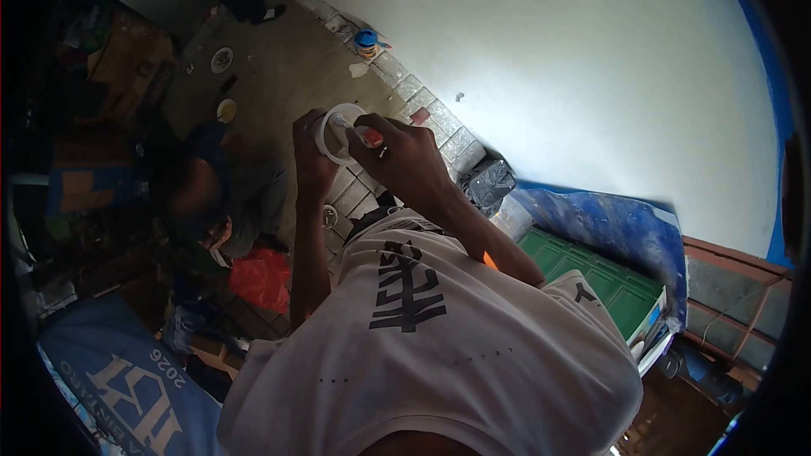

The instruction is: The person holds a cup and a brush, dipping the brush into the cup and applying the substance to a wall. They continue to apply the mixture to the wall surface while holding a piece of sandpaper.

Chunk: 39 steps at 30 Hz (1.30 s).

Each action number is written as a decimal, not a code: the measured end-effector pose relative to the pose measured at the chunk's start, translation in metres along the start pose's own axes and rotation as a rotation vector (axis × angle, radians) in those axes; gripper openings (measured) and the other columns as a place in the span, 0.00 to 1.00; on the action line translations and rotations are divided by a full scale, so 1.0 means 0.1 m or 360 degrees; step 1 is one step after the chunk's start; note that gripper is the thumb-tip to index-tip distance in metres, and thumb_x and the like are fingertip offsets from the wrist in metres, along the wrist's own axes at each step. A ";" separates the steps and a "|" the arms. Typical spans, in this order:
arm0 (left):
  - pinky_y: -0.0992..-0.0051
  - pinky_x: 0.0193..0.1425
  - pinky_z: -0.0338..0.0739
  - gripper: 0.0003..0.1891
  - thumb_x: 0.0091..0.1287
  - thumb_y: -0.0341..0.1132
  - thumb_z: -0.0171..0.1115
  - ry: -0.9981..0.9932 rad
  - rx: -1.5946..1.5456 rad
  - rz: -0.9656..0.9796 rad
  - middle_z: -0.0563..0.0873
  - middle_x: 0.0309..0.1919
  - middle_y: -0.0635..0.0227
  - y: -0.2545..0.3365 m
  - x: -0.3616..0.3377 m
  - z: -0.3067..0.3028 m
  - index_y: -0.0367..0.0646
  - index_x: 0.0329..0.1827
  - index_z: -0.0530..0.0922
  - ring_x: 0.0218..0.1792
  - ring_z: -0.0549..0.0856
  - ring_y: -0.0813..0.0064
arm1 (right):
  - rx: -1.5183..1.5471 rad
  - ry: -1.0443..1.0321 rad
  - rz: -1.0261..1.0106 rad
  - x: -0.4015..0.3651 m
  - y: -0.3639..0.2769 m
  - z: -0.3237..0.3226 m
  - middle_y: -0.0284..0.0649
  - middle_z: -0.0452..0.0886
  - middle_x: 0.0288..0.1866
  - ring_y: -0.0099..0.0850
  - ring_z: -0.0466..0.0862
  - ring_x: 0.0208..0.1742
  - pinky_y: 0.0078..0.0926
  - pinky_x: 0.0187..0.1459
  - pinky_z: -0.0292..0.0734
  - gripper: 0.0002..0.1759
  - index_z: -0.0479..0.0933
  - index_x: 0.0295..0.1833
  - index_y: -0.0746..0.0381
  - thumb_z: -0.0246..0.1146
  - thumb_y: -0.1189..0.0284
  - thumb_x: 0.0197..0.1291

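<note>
Above the white shirt (439, 329), both hands are raised close together. The left hand (309, 156) is closed round the near edge of a white ring (322, 139), which stands upright between the two hands. The right hand (404, 160) is curled shut, its fingertips pinching a small orange piece (372, 137) against the ring's far side. The grip looks to be at the rim only, so a hard push from the right hand could twist the ring loose and drop it. Below the hands lies the tiled floor (287, 67), where another person (228, 194) crouches beside a red bag (260, 279). Beyond the right hand rises a white wall (549, 59).
</note>
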<state>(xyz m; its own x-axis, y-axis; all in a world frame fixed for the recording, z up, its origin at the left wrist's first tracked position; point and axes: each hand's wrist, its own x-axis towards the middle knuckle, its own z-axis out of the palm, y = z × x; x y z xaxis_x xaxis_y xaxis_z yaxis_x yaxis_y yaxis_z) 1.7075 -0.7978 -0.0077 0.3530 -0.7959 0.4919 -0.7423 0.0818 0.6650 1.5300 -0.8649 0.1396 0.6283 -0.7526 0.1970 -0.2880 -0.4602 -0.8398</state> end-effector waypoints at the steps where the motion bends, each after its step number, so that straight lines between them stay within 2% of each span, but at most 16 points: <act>1: 0.60 0.65 0.79 0.37 0.50 0.25 0.82 -0.0039 0.0015 -0.0004 0.76 0.57 0.59 -0.01 0.01 0.01 0.40 0.64 0.74 0.58 0.81 0.56 | -0.0001 0.0010 0.0010 0.00 0.03 0.00 0.52 0.88 0.40 0.52 0.89 0.36 0.44 0.39 0.85 0.14 0.80 0.51 0.66 0.68 0.69 0.64; 3: 0.61 0.64 0.79 0.36 0.50 0.25 0.82 -0.0048 0.0003 0.0030 0.76 0.57 0.59 0.01 0.04 0.05 0.40 0.64 0.73 0.58 0.81 0.57 | -0.0071 0.0078 -0.0046 0.00 0.09 0.00 0.50 0.89 0.37 0.40 0.92 0.33 0.33 0.37 0.86 0.17 0.82 0.55 0.66 0.70 0.66 0.66; 5: 0.62 0.64 0.79 0.36 0.51 0.25 0.82 -0.0055 -0.0009 0.0065 0.76 0.57 0.59 0.05 0.08 0.09 0.40 0.63 0.73 0.58 0.82 0.58 | -0.0067 0.0101 -0.0016 0.00 0.12 -0.02 0.49 0.89 0.36 0.40 0.92 0.33 0.33 0.37 0.86 0.17 0.82 0.55 0.65 0.70 0.66 0.66; 7: 0.63 0.63 0.80 0.35 0.52 0.25 0.82 -0.0070 -0.0289 -0.0095 0.77 0.57 0.60 0.12 0.11 0.11 0.40 0.63 0.73 0.57 0.83 0.59 | -0.0065 0.0119 0.0020 -0.02 0.14 -0.05 0.49 0.89 0.36 0.41 0.92 0.32 0.33 0.37 0.87 0.17 0.83 0.55 0.65 0.70 0.66 0.66; 10: 0.64 0.62 0.81 0.34 0.54 0.25 0.81 -0.0154 -0.0343 -0.0135 0.78 0.56 0.60 0.14 0.15 0.14 0.40 0.63 0.72 0.57 0.83 0.61 | -0.0092 0.0148 0.0085 -0.05 0.10 -0.11 0.49 0.89 0.36 0.41 0.92 0.31 0.33 0.36 0.87 0.16 0.83 0.54 0.64 0.71 0.66 0.66; 13: 0.64 0.63 0.80 0.34 0.54 0.24 0.81 -0.0132 -0.0359 -0.0019 0.78 0.57 0.60 0.12 0.19 0.25 0.40 0.63 0.72 0.58 0.83 0.62 | -0.0119 0.0178 0.0135 -0.09 0.05 -0.20 0.48 0.89 0.35 0.39 0.92 0.29 0.33 0.34 0.87 0.15 0.83 0.53 0.63 0.71 0.66 0.65; 19: 0.62 0.63 0.80 0.38 0.50 0.25 0.84 -0.0233 -0.0561 -0.0117 0.78 0.58 0.59 0.20 0.43 0.51 0.41 0.64 0.71 0.59 0.83 0.60 | -0.0157 0.0400 0.0112 -0.09 0.09 -0.41 0.47 0.90 0.33 0.32 0.91 0.27 0.28 0.30 0.85 0.14 0.84 0.53 0.64 0.73 0.69 0.64; 22: 0.64 0.65 0.78 0.38 0.51 0.26 0.82 -0.0227 -0.0583 -0.0117 0.79 0.59 0.58 0.13 0.54 0.65 0.40 0.66 0.73 0.61 0.82 0.60 | -0.0137 0.0449 0.0175 0.01 0.22 -0.54 0.44 0.90 0.33 0.27 0.90 0.26 0.26 0.30 0.83 0.14 0.85 0.52 0.64 0.72 0.70 0.65; 24: 0.63 0.65 0.79 0.40 0.49 0.27 0.84 -0.0268 -0.0479 -0.0054 0.79 0.59 0.58 0.07 0.66 0.71 0.41 0.66 0.71 0.61 0.82 0.59 | 0.0000 0.0442 0.0373 0.08 0.31 -0.60 0.41 0.90 0.31 0.22 0.88 0.26 0.23 0.30 0.82 0.14 0.86 0.52 0.65 0.72 0.70 0.65; 28: 0.62 0.66 0.80 0.44 0.47 0.28 0.86 -0.0347 -0.0419 0.0010 0.79 0.59 0.57 0.12 1.00 0.76 0.41 0.68 0.70 0.61 0.82 0.57 | 0.0000 0.0538 0.0305 0.30 0.51 -0.79 0.40 0.89 0.31 0.21 0.87 0.28 0.21 0.30 0.82 0.13 0.85 0.52 0.66 0.70 0.70 0.68; 30: 0.62 0.66 0.80 0.44 0.47 0.28 0.86 -0.0396 -0.0416 0.0062 0.79 0.59 0.58 0.07 1.16 0.83 0.41 0.68 0.70 0.61 0.82 0.57 | 0.0536 0.0610 0.0709 0.40 0.63 -0.87 0.39 0.90 0.31 0.24 0.88 0.27 0.25 0.32 0.84 0.13 0.86 0.49 0.65 0.69 0.66 0.69; 32: 0.62 0.66 0.80 0.44 0.47 0.28 0.86 -0.0427 -0.0435 0.0112 0.79 0.59 0.58 0.08 1.34 0.93 0.41 0.68 0.70 0.60 0.82 0.58 | 0.0633 0.0640 0.0766 0.49 0.77 -1.03 0.36 0.89 0.30 0.20 0.87 0.28 0.23 0.29 0.82 0.13 0.85 0.48 0.68 0.68 0.66 0.71; 35: 0.62 0.65 0.79 0.44 0.46 0.29 0.87 -0.0521 -0.0594 0.0047 0.79 0.59 0.59 0.16 1.59 1.04 0.41 0.68 0.71 0.59 0.83 0.59 | 0.1038 0.0778 0.0836 0.57 0.99 -1.23 0.44 0.88 0.30 0.25 0.87 0.28 0.23 0.25 0.82 0.17 0.83 0.48 0.73 0.66 0.65 0.73; 39: 0.63 0.65 0.79 0.43 0.46 0.28 0.86 -0.0596 -0.0598 0.0094 0.80 0.59 0.58 0.20 1.88 1.28 0.39 0.67 0.71 0.60 0.83 0.61 | 0.1232 0.0974 0.0891 0.58 1.33 -1.47 0.47 0.87 0.33 0.27 0.86 0.29 0.23 0.23 0.81 0.18 0.82 0.49 0.73 0.66 0.65 0.73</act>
<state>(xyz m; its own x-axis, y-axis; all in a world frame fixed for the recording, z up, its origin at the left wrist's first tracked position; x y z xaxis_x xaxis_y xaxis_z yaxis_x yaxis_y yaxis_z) 1.6863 -1.0228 0.0261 0.0383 -0.9375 0.3458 -0.4754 0.2873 0.8315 1.4225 -1.0391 0.1139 0.0319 -0.9626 -0.2692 0.2404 0.2688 -0.9327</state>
